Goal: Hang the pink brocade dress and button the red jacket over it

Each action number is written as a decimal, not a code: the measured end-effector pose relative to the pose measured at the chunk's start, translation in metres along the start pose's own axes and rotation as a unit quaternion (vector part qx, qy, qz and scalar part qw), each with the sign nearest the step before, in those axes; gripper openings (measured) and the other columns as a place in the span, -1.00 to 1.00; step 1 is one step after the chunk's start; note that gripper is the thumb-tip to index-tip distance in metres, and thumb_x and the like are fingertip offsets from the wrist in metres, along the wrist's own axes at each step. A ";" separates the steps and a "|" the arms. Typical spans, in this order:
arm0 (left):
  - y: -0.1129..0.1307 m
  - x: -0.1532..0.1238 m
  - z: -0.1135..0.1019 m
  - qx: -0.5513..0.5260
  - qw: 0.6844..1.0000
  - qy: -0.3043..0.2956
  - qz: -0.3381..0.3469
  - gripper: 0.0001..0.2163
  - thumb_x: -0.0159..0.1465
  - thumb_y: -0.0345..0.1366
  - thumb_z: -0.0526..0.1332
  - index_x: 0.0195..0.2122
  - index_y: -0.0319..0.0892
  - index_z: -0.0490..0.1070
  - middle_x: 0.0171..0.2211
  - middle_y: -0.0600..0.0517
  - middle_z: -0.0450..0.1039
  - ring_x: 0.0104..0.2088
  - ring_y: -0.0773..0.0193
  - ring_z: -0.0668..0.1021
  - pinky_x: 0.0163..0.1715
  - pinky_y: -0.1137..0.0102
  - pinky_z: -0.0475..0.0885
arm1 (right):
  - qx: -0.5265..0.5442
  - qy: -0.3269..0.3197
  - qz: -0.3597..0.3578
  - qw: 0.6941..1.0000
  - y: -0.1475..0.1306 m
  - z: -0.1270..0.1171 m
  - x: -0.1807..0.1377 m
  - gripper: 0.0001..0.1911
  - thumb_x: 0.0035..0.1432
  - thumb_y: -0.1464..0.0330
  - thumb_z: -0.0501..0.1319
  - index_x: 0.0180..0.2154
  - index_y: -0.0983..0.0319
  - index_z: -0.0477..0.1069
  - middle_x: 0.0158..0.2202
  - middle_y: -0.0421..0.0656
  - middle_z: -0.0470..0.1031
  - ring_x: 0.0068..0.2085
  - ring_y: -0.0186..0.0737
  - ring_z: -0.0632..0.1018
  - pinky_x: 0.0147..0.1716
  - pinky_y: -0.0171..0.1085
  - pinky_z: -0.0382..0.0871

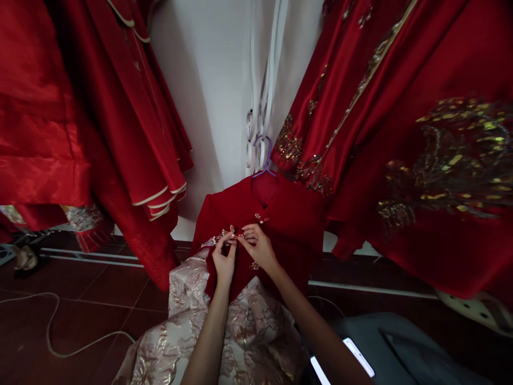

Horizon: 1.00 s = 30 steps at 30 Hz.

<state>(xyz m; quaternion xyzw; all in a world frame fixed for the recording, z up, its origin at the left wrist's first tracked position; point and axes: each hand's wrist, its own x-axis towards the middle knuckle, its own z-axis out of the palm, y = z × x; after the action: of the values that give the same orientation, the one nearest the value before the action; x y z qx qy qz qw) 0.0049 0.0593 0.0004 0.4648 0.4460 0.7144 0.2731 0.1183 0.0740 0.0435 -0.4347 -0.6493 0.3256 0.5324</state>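
A dark red jacket (288, 224) hangs on a purple hanger (262, 160) in front of me, over a pale floral brocade skirt (240, 331). My left hand (224, 259) and my right hand (258, 246) meet at the jacket's front flap. Both pinch a beaded gold clasp (230, 235) on the flap's edge, fingers closed around it. A second clasp (261, 217) sits higher, near the collar, and a third (254, 266) lies below my right hand.
Red satin gowns hang on the left (100, 123) and a gold-embroidered red gown on the right (420, 149). A white wall (216, 107) stands behind. A white cable (52, 326) runs over the dark floor. A phone (358, 355) lies on a grey surface at lower right.
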 end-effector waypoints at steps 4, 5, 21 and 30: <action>-0.003 0.000 -0.001 -0.020 1.000 0.016 -0.016 -0.70 0.09 -0.22 0.25 -0.16 -0.22 0.48 -0.20 -0.09 0.52 -0.18 0.19 0.54 -0.08 0.25 0.40 | 0.012 0.029 -0.008 0.999 -0.003 0.002 -0.003 -0.73 0.02 0.29 0.23 -0.21 0.19 0.29 -0.30 -0.14 0.44 -0.28 -0.29 0.53 -0.30 -0.29 0.48; -0.002 0.000 0.000 -0.019 0.999 0.017 -0.019 -0.69 0.08 -0.21 0.26 -0.17 -0.22 0.48 -0.21 -0.09 0.53 -0.19 0.19 0.54 -0.09 0.25 0.40 | 0.014 0.027 -0.010 0.999 -0.003 0.003 -0.003 -0.73 0.02 0.29 0.23 -0.21 0.19 0.28 -0.30 -0.14 0.44 -0.27 -0.29 0.53 -0.29 -0.30 0.48; 0.002 -0.002 0.000 0.011 0.999 0.017 -0.028 -0.75 0.08 -0.19 0.28 -0.26 -0.21 0.53 -0.30 -0.05 0.56 -0.27 0.22 0.56 -0.14 0.29 0.44 | -0.027 0.063 -0.068 0.995 -0.005 0.012 -0.015 -0.86 0.15 0.31 0.10 -0.22 0.17 0.29 -0.22 -0.12 0.43 -0.19 -0.26 0.51 -0.19 -0.24 0.50; 0.001 0.006 -0.001 0.028 0.999 -0.019 0.024 -0.77 0.11 -0.18 0.25 -0.27 -0.18 0.50 -0.26 -0.05 0.51 -0.22 0.22 0.51 -0.20 0.33 0.41 | -0.012 0.063 -0.058 0.996 -0.007 0.011 -0.006 -0.83 0.14 0.29 0.13 -0.20 0.17 0.30 -0.22 -0.13 0.46 -0.20 -0.27 0.53 -0.20 -0.25 0.51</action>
<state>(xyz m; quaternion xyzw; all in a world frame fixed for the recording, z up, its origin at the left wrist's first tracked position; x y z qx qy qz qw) 0.0017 0.0630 0.0035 0.4964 0.4494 0.6991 0.2506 0.1067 0.0659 0.0446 -0.4218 -0.6426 0.2586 0.5851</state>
